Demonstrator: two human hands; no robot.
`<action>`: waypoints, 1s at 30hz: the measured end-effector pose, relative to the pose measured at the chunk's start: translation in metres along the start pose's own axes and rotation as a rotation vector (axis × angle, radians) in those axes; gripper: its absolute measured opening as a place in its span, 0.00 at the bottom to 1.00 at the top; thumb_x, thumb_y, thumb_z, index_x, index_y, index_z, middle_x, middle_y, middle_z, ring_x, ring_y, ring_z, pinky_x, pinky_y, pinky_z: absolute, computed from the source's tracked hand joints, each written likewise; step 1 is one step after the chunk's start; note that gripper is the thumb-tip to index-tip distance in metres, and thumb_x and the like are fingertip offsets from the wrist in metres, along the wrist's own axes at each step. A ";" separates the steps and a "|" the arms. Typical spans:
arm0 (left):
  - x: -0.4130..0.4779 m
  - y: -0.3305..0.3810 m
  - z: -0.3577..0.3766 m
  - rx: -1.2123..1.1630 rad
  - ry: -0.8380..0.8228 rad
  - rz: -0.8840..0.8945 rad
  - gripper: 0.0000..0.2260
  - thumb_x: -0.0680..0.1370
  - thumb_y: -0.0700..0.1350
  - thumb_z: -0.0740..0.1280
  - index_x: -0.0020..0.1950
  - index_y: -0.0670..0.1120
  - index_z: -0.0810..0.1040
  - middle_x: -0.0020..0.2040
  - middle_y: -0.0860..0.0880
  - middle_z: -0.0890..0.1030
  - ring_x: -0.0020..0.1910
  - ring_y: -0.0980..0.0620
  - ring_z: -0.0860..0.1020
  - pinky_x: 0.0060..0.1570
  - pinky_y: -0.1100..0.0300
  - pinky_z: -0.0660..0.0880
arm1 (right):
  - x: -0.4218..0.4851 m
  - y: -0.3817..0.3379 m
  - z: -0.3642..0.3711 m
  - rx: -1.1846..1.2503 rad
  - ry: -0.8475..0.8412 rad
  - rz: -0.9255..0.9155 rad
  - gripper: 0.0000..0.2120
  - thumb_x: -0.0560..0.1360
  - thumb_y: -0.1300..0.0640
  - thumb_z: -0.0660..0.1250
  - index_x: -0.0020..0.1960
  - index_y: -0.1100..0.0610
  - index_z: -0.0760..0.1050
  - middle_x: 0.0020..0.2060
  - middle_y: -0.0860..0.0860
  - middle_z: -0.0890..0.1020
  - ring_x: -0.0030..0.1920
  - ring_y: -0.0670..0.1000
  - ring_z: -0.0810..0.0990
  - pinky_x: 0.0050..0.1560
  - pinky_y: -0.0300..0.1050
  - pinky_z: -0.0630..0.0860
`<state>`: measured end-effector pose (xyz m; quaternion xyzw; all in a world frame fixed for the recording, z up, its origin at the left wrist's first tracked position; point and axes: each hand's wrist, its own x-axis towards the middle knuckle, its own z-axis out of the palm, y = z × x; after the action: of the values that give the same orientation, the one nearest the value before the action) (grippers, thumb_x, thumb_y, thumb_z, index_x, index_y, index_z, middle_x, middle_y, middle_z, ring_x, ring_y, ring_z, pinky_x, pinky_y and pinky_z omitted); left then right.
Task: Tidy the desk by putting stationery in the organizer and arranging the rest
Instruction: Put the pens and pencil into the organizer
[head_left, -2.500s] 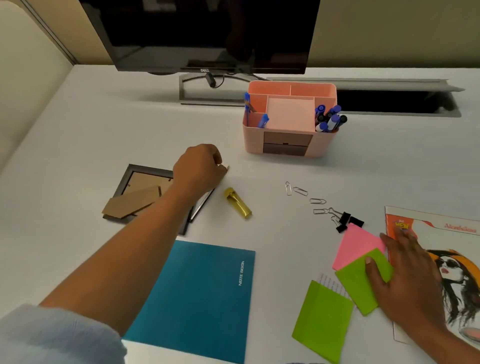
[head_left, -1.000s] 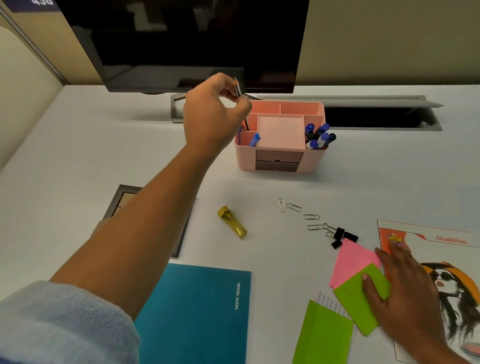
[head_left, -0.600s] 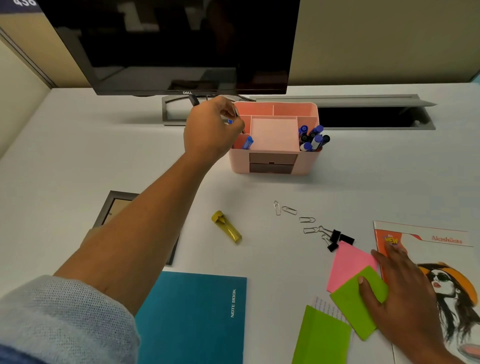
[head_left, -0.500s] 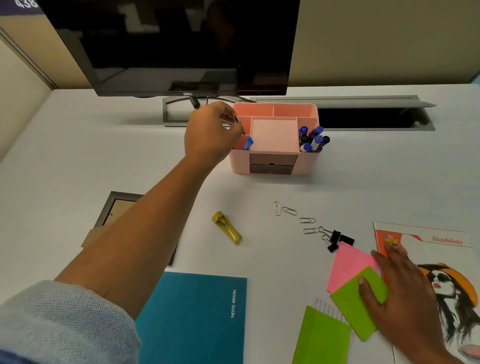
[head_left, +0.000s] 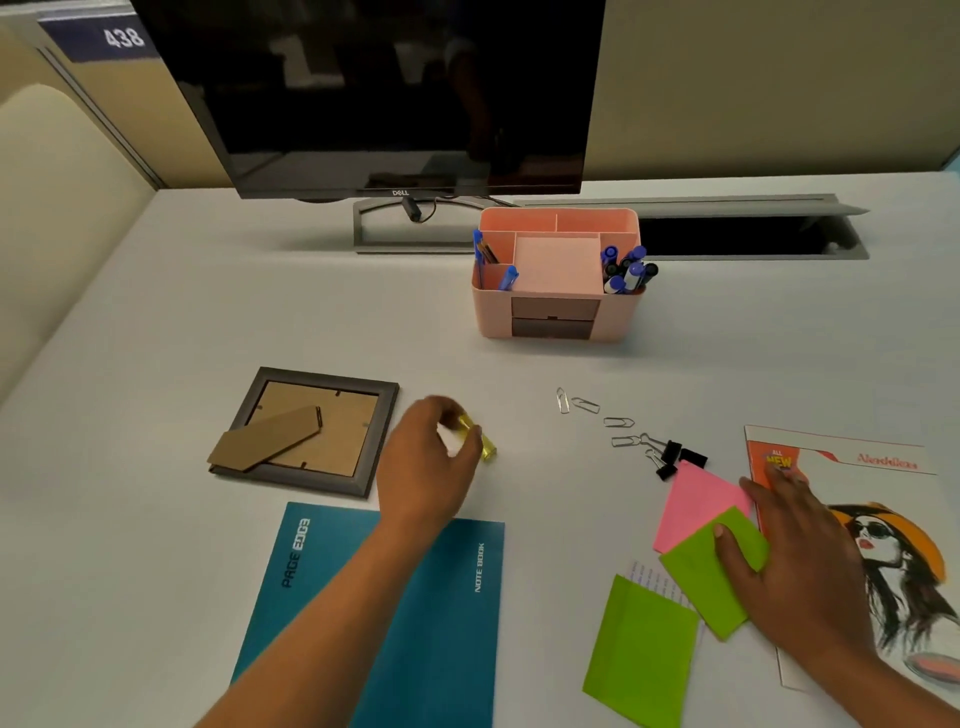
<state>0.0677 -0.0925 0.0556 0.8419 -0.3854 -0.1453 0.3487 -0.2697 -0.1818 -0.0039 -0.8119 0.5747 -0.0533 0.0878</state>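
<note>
Desk-tidying, pick-up stage. The left hand is curled over the yellow highlighter, which lies on the white desk between the picture frame and the paper clips; the fingers are closing round its near end, though a firm grip cannot be confirmed (the hand is blurred). The right hand is laid flat and open, pressing on the green sticky notes and the magazine, gripping nothing. The step is judged best done by pinching the highlighter at mid-length, so that it does not pivot, and lifting it clear before it is carried to the pink organizer. There it should be turned upright and lowered into a free compartment, since the right-hand one is already crowded with markers.
</note>
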 end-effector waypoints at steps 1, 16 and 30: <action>-0.008 -0.005 0.001 0.029 -0.006 -0.024 0.09 0.74 0.52 0.71 0.50 0.55 0.74 0.42 0.59 0.77 0.37 0.58 0.75 0.34 0.65 0.70 | 0.000 0.000 0.000 0.002 0.004 0.003 0.34 0.72 0.36 0.52 0.69 0.57 0.71 0.73 0.55 0.67 0.75 0.57 0.62 0.70 0.61 0.62; 0.032 0.000 0.007 0.169 -0.104 -0.311 0.22 0.75 0.62 0.66 0.56 0.46 0.71 0.45 0.48 0.78 0.42 0.50 0.77 0.34 0.59 0.67 | -0.002 -0.002 -0.002 -0.002 0.006 -0.002 0.33 0.73 0.36 0.52 0.69 0.56 0.69 0.73 0.56 0.67 0.74 0.57 0.62 0.70 0.60 0.62; 0.050 0.027 -0.018 0.045 -0.058 -0.102 0.17 0.74 0.54 0.70 0.61 0.51 0.76 0.46 0.54 0.80 0.43 0.53 0.79 0.41 0.58 0.76 | -0.002 -0.002 -0.003 0.011 -0.005 0.003 0.33 0.73 0.36 0.52 0.70 0.55 0.69 0.74 0.54 0.67 0.75 0.56 0.61 0.71 0.60 0.61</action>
<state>0.0958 -0.1340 0.0886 0.8635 -0.3551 -0.1783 0.3105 -0.2692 -0.1792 -0.0004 -0.8107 0.5753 -0.0544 0.0939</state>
